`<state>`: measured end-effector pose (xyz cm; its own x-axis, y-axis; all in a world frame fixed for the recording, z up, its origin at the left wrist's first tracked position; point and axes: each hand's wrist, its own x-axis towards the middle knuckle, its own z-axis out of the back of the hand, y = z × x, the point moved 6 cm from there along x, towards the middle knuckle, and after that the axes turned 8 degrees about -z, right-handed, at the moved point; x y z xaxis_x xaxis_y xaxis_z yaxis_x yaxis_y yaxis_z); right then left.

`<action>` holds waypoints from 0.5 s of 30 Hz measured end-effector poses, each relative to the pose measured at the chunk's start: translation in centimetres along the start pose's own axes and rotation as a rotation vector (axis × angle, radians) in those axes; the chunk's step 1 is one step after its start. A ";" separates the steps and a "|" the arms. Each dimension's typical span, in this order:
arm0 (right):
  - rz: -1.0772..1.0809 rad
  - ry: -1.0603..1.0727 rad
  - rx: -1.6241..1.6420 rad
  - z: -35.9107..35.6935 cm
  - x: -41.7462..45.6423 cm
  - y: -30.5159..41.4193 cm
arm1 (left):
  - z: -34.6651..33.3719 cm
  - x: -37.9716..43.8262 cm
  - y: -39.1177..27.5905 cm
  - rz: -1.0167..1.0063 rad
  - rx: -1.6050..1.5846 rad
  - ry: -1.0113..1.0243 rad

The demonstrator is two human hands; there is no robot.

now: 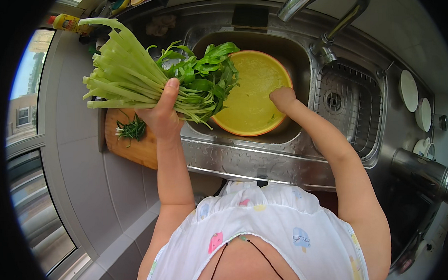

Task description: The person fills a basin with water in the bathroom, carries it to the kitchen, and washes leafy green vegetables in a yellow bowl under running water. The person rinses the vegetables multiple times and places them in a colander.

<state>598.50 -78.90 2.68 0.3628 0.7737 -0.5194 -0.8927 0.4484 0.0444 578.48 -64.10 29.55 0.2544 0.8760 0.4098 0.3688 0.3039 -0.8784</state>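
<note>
My left hand [164, 108] grips a thick bunch of leafy greens [130, 70], which look like water spinach. Their pale cut stems fan out to the left, and the leaves hang over the left side of a yellow basin [246, 133] with an orange rim. The basin sits in the left bowl of a stainless steel sink [306, 61]. It holds water [253, 93] with a few small leaf bits. My right hand [283, 99] reaches over the basin's right rim, its fingers curled downward and mostly hidden. Whether they hold anything is not visible.
A wooden cutting board [123, 155] with chopped scallions [132, 128] lies at left. The chrome faucet [325, 47] rises behind the sink. A wire rack [358, 118] lines the right bowl. White bowls [409, 91] and a steel cylindrical container [419, 172] stand farther right.
</note>
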 end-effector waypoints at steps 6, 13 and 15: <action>-0.019 -0.477 0.766 4.0 5.4 1.0 | 0.8 0.0 -0.6 -0.016 0.093 0.005; 0.006 -0.063 0.647 3.1 9.4 5.2 | 0.7 -0.3 0.1 -0.022 -0.007 -0.033; 0.135 0.016 0.529 1.8 7.6 6.1 | 1.1 -0.5 0.1 0.015 0.026 -0.017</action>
<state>596.30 -69.52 0.59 0.2462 0.8352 -0.4917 -0.6734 0.5123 0.5330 577.40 -64.08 28.97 0.2440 0.8869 0.3923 0.3413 0.3001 -0.8908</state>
